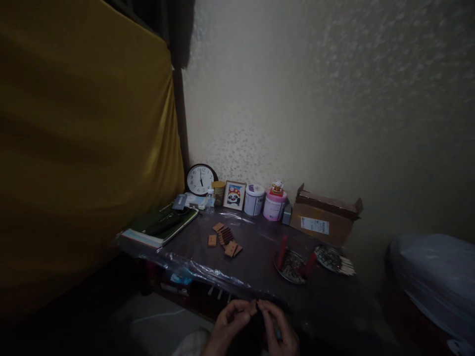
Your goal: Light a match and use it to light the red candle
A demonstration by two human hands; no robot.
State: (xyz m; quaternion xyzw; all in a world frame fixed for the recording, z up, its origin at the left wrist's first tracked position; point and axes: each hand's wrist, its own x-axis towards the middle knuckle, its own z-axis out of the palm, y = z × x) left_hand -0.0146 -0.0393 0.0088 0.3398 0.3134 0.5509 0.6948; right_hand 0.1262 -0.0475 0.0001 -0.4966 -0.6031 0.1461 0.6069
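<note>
While the left hand [229, 326] and the right hand [280, 326] meet near the front edge of the dark grey bench [256, 262], both clamp on a small flat brown piece [253, 307] that they partly cover. A round shiny plate [295, 282] carries red candles [282, 252] and dark scraps [291, 264]; a second shiny plate [315, 253] holds dark scraps and pale thin sticks [347, 266]. What the brown cardboard box [334, 235] contains is hidden; darkness obscures the space below the hands.

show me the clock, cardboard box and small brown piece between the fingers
Clock [201, 180], head view: middle of its dial.
Cardboard box [314, 225], head view: its labelled front.
Small brown piece [253, 309], head view: its visible face.
</note>
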